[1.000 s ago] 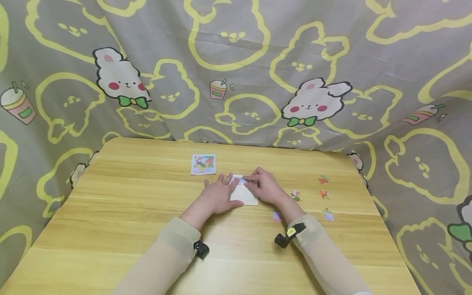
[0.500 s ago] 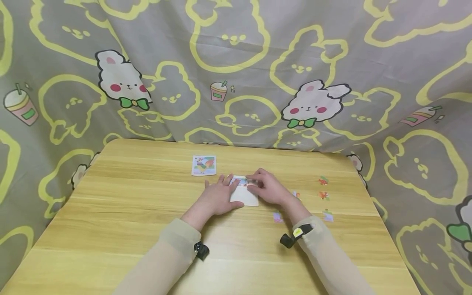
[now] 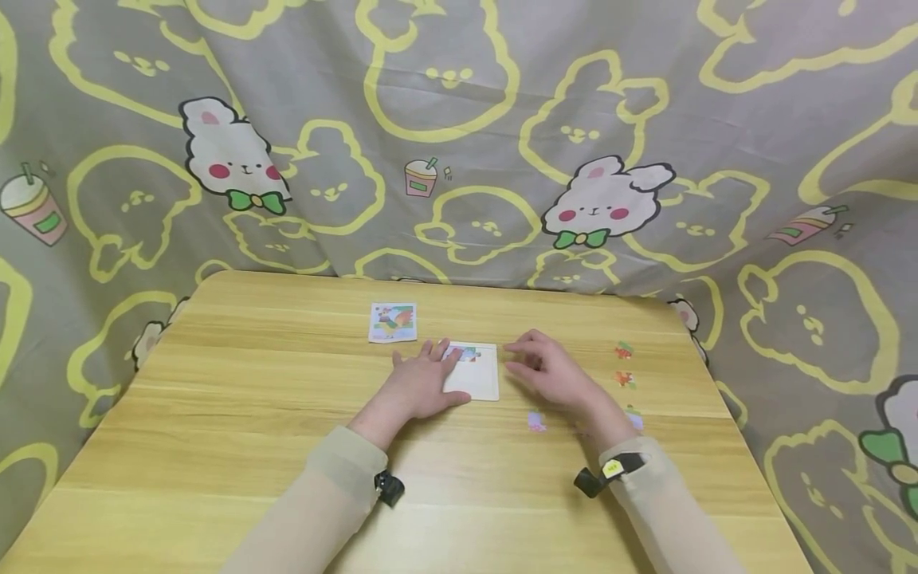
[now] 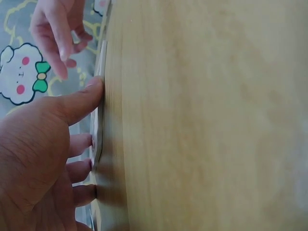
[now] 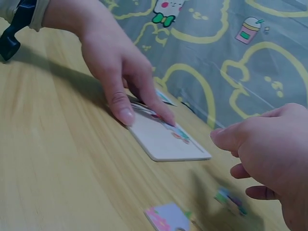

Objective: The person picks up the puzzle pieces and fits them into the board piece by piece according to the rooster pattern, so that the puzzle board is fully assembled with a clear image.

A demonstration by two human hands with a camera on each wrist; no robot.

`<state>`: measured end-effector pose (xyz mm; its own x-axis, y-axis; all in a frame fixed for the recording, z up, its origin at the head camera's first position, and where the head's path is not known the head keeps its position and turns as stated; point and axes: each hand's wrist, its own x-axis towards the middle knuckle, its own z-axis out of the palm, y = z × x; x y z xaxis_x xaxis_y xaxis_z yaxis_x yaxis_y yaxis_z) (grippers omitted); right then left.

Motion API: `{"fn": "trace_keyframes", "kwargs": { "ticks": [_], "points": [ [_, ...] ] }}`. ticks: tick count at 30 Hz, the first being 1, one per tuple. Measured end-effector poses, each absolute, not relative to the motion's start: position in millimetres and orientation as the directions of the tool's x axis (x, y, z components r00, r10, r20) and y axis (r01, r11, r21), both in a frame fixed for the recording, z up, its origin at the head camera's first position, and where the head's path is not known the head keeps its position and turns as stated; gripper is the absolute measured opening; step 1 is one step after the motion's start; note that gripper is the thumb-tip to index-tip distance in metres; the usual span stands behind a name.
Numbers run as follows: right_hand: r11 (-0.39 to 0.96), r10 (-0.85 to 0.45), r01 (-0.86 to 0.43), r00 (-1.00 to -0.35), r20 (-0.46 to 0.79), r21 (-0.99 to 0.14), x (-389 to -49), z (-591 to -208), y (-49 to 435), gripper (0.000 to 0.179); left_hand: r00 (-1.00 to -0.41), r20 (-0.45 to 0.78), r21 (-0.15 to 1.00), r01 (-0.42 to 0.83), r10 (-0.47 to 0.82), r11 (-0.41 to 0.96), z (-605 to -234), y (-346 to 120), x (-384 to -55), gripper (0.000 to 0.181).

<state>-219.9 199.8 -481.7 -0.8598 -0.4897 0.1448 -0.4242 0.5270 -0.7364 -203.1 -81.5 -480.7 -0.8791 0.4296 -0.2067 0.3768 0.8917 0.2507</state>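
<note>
While the left hand [image 3: 417, 387] lies spread on the white board [image 3: 482, 381], the right hand [image 3: 551, 372] hovers just off the board's right edge. Left fingers apart: thumb on the board's near edge, index finger laid across a strip of joined puzzle pieces [image 3: 469, 355] along the far edge. Board flat under these fingertips, blank from the strip back to the thumb. Right thumb and fingers stand apart, bent a little, pointing at the board and not touching it; no piece seen between them.

Just under the right fingers, in the right wrist view, a blurred multicoloured piece [image 5: 232, 202]; contact with it I cannot tell. On the near side of the right thumb, a lilac piece [image 3: 536, 421] with pink. Out to the right of the right hand, two reddish-orange pieces, one farther off [image 3: 624, 351] and one nearer [image 3: 625, 379]; nearer again, a lilac-and-green piece [image 3: 633, 417], partly hidden by the right wrist.

Beyond the left fingertips and slightly left of them, a picture card [image 3: 392, 323] showing a bird. Wooden tabletop [image 3: 251, 399] beneath both hands; patterned grey curtain [image 3: 315, 263] past its far edge.
</note>
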Motion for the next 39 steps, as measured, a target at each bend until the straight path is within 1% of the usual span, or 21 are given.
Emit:
{"fn": "trace_keyframes", "kwargs": {
  "ticks": [9, 13, 20, 28, 39],
  "points": [
    [0.52, -0.457, -0.449, -0.865, 0.207, -0.727, -211.6, -479.8, 228.6, 0.033, -0.878, -0.205, 0.254, 0.379, 0.432, 0.89, -480.2, -83.4, -203.2, 0.09],
    [0.548, -0.439, -0.458, -0.87, 0.225, -0.7, -207.2, -478.4, 241.4, 0.032, -0.879, -0.21, 0.255, 0.374, 0.428, 0.892, -480.5, -84.5, -202.9, 0.091],
    [0.582, -0.4, -0.421, -0.893, 0.206, -0.696, -200.6, -475.3, 265.8, 0.032, -0.882, -0.214, 0.247, 0.367, 0.42, 0.897, -482.6, -85.5, -202.3, 0.091],
    [0.62, -0.355, -0.429, -0.9, 0.252, -0.657, -197.4, -478.1, 289.4, 0.032, -0.883, -0.207, 0.252, 0.368, 0.421, 0.895, -484.1, -84.3, -202.0, 0.091],
    [0.662, -0.286, -0.362, -0.931, 0.225, -0.657, -193.7, -480.7, 318.8, 0.032, -0.878, -0.206, 0.249, 0.379, 0.431, 0.891, -484.0, -82.8, -205.3, 0.092]
  ]
}}
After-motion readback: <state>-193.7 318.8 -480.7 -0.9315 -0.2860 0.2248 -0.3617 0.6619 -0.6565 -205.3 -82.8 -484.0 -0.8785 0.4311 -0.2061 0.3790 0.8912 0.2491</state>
